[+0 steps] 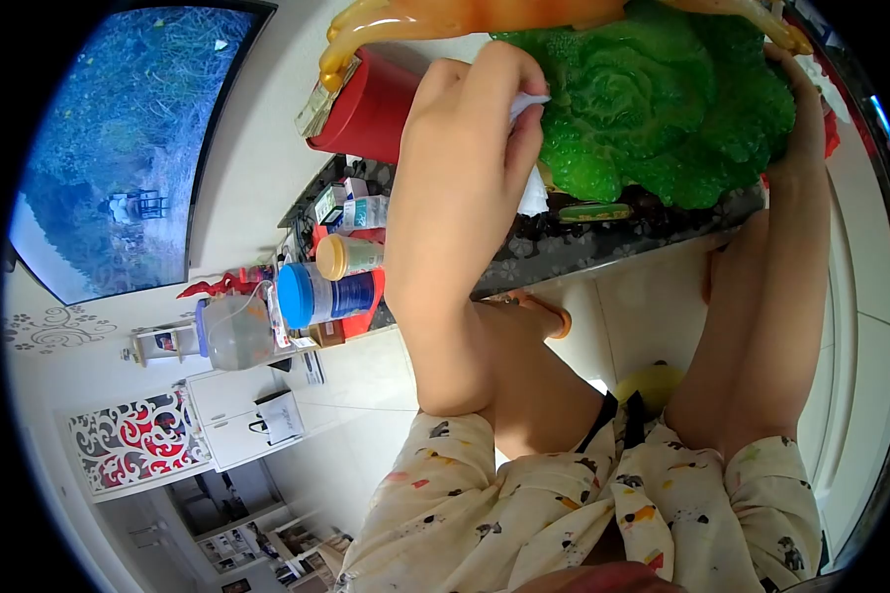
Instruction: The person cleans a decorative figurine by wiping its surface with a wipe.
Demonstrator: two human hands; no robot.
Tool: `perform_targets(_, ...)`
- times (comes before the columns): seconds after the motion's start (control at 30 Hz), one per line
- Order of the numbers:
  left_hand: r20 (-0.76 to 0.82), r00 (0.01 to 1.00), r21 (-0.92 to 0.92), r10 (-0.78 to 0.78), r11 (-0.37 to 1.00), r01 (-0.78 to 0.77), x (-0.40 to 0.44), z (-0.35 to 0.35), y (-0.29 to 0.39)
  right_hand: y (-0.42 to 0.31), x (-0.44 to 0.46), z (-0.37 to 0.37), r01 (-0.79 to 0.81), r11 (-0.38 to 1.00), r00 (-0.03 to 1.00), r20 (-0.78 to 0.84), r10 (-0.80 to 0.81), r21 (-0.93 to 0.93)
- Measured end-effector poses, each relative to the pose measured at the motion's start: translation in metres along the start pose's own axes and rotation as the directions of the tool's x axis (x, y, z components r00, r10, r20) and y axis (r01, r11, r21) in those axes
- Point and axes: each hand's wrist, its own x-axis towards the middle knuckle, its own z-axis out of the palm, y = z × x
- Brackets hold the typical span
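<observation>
My left hand (pixel 480 124) is closed in a pinch on a white tissue (pixel 530 102), close against the left edge of a glossy green cabbage-shaped ornament (pixel 653 104). More white material shows under the hand. At the ornament's right edge, my right hand (pixel 799 94) grips its rim, with part of the fingers hidden behind the leaves. Above the leaves stretches an amber-coloured, glossy piece (pixel 485 18) with claw-like ends, cut off by the top of the view. The ornament is over a dark patterned tabletop (pixel 564 252).
Left of my left arm stand a red container (pixel 366 109), a blue-lidded jar (pixel 311 295), a tan-lidded jar (pixel 351 257), small boxes and a clear jug (pixel 237 331). A large television (pixel 119 148) hangs at left. My bare legs are beneath the table edge.
</observation>
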Motion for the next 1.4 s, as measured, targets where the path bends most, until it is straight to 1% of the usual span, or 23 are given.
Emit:
perform_targets(0.07,0.014,0.989,-0.035,-0.149,0.988,0.149,-0.001,-0.002,0.005,0.0,0.0,-0.002,0.007,1.0,1.0,0.014,-0.008,0.015)
perform_targets(0.17,-0.1,0.994,0.093,-0.047,0.994,0.057,-0.001,0.007,0.007,-0.001,-0.003,0.0,-0.012,1.0,0.999,0.031,0.012,-0.001)
perform_targets(0.27,-0.155,0.987,0.188,0.033,0.982,-0.004,0.0,0.015,0.008,-0.003,-0.005,0.01,-0.031,0.999,0.999,-0.024,0.03,-0.039)
perform_targets(0.37,-0.116,0.993,0.261,0.0,0.965,0.031,-0.001,0.015,0.015,-0.003,-0.009,0.019,-0.052,0.996,0.996,-0.082,0.046,-0.074)
perform_targets(0.47,-0.088,0.994,0.231,0.072,0.972,-0.05,0.001,0.014,0.012,-0.003,-0.01,0.02,0.002,0.992,0.994,-0.105,-0.016,-0.129)
perform_targets(0.57,-0.054,0.992,0.215,0.111,0.972,-0.097,0.003,0.013,0.01,-0.003,-0.008,0.019,-0.006,0.991,0.995,-0.101,-0.008,-0.134)
perform_targets(0.67,-0.04,0.99,0.244,0.133,0.962,-0.12,0.004,0.015,0.01,-0.003,-0.007,0.018,-0.006,0.99,0.993,-0.116,-0.011,-0.142)
perform_targets(0.77,-0.027,0.983,0.288,0.184,0.943,-0.169,0.004,0.015,0.009,-0.002,-0.004,0.016,-0.046,0.997,0.995,-0.086,0.041,-0.06)
perform_targets(0.87,-0.031,0.977,0.272,0.212,0.942,-0.196,0.005,0.015,0.007,-0.002,-0.007,0.016,-0.019,0.993,0.997,-0.083,0.009,-0.117)
perform_targets(0.97,-0.015,0.977,0.271,0.211,0.942,-0.199,0.005,0.014,0.007,0.005,-0.044,0.037,0.11,0.993,0.981,0.157,-0.116,0.044)
perform_targets(1.07,0.001,0.979,0.276,0.202,0.941,-0.194,0.004,0.012,0.011,-0.002,-0.034,0.032,-0.023,0.998,0.988,0.155,0.013,0.059)
perform_targets(1.1,0.008,0.98,0.271,0.199,0.943,-0.193,0.004,0.012,0.012,-0.001,-0.037,0.033,0.002,0.999,0.987,0.16,-0.01,0.047)
perform_targets(1.2,0.023,0.981,0.243,0.194,0.951,-0.194,0.003,0.01,0.01,-0.001,-0.034,0.032,0.003,0.999,0.989,0.149,-0.009,0.038)
perform_targets(1.27,0.02,0.98,0.202,0.199,0.959,-0.198,0.002,0.008,0.004,-0.003,-0.024,0.026,-0.001,1.0,0.997,0.079,0.001,0.006)
perform_targets(1.33,-0.005,0.99,0.103,0.141,0.985,-0.14,0.003,0.005,-0.002,-0.004,-0.013,0.02,-0.007,0.999,1.0,-0.001,0.007,-0.032)
perform_targets(1.4,-0.049,0.995,0.007,0.084,0.996,-0.084,0.001,0.003,-0.012,-0.004,-0.013,0.018,-0.005,1.0,1.0,-0.005,0.005,-0.029)
